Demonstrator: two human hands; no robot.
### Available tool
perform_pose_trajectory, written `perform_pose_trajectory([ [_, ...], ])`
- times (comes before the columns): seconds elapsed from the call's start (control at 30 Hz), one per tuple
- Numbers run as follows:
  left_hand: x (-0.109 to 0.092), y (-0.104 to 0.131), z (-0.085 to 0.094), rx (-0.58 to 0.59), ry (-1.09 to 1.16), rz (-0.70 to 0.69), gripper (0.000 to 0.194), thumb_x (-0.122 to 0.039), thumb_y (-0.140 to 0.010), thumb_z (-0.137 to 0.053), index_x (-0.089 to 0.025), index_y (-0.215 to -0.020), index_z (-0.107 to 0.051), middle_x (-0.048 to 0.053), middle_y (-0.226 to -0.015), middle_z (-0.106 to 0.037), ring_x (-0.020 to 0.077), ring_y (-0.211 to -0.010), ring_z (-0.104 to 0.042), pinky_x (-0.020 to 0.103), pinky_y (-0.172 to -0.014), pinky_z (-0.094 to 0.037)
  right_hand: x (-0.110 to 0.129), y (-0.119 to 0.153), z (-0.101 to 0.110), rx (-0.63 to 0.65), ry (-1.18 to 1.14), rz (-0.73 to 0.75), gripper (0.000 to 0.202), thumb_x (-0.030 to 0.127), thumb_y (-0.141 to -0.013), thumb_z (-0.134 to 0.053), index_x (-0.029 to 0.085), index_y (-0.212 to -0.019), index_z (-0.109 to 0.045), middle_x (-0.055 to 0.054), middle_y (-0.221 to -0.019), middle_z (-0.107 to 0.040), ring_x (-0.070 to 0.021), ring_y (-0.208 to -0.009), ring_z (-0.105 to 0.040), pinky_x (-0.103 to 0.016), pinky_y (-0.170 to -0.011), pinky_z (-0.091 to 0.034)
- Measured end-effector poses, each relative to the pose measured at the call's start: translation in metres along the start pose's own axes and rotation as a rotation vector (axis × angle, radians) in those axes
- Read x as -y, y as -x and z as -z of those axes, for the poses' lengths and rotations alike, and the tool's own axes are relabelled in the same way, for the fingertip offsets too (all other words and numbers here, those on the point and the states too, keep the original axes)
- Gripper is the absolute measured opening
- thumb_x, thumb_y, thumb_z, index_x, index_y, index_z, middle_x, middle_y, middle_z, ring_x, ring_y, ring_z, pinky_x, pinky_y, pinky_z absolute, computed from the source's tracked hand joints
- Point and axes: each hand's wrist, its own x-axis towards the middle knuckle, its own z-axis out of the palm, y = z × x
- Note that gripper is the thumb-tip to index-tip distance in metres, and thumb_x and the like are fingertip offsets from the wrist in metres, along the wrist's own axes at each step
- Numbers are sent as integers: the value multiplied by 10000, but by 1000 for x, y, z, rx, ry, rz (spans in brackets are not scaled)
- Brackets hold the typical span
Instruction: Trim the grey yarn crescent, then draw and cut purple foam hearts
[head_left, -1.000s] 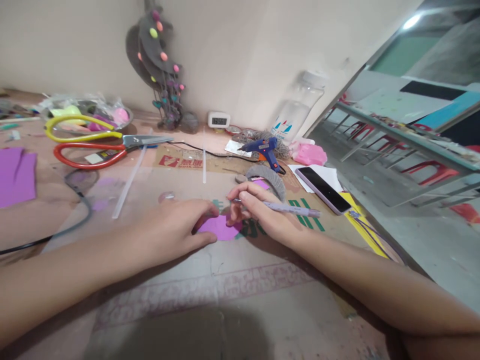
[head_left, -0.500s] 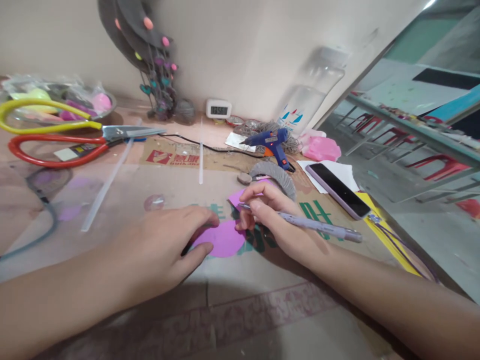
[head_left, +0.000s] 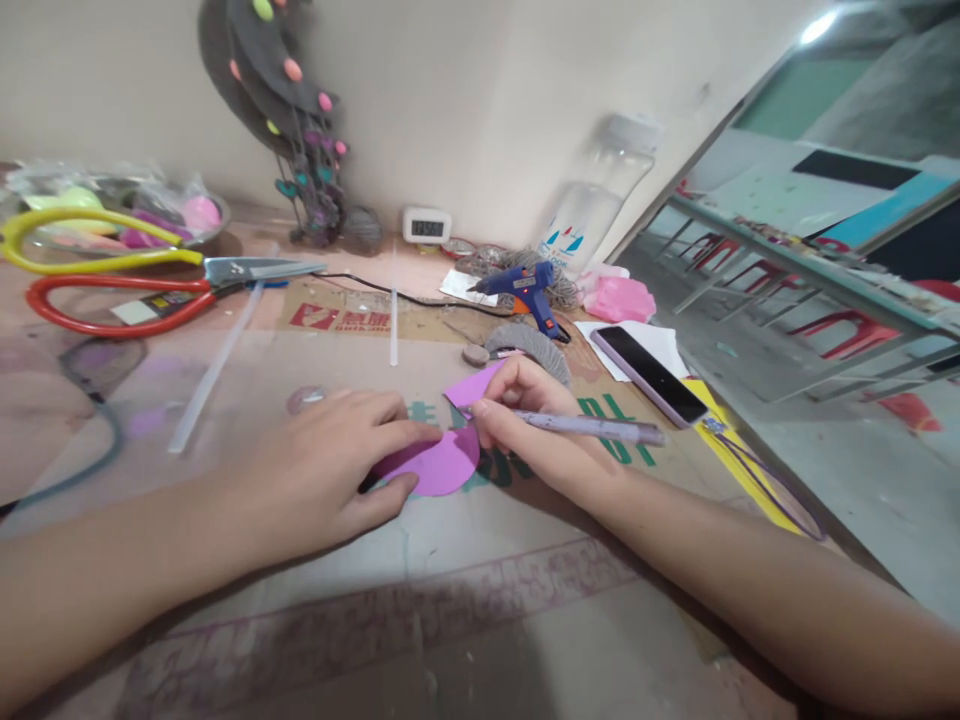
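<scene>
A purple rounded paper piece (head_left: 442, 468) lies on the cardboard sheet (head_left: 300, 610). My left hand (head_left: 345, 460) rests over its left part, fingers spread, fingertips touching the paper. In my right hand (head_left: 529, 410) is a slim purple pen (head_left: 592, 427), pinched near its tip and slanting to the right. The tip is just above the round paper, beside a second purple paper piece (head_left: 472, 388) partly hidden by the right fingers. Behind that hand sits a grey yarn-wrapped curved piece (head_left: 536, 348).
Large scissors (head_left: 120, 285) and a bowl of wrapped items (head_left: 210, 238) are at the left. A blue glue gun (head_left: 531, 290), white timer (head_left: 427, 226) and bottle (head_left: 592, 205) stand behind. A phone (head_left: 651, 378) lies right, over white paper. Glue sticks (head_left: 217, 370) lie left.
The view has shifted, moving the right-side objects leftward. My left fingers lie flatter over the round paper. The pen tip has moved slightly left, and more of the upper purple piece shows.
</scene>
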Motion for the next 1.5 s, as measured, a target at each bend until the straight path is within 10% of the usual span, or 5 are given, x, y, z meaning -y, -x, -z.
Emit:
perform_pose_trajectory([
  [0.47,0,-3,2,28,-46,16,369,-350,-939,-533,-357,-1258,-717,51,-908,-636,244,-814,-617,383,-684,-392,-2,-1,-1,-13,416,66,298,275,-837,-619,237,-658,-383,82,-545,-412,-81,-487,-363,-230,-481,-276],
  [1.5,0,-3,4,50,-60,18,349,-362,-955,-534,-385,-1257,-707,37,-862,-602,257,-824,-621,354,-648,-317,-6,-2,-5,27,407,40,321,362,-900,-622,240,-708,-395,82,-510,-481,-78,-463,-434,-219,-470,-291],
])
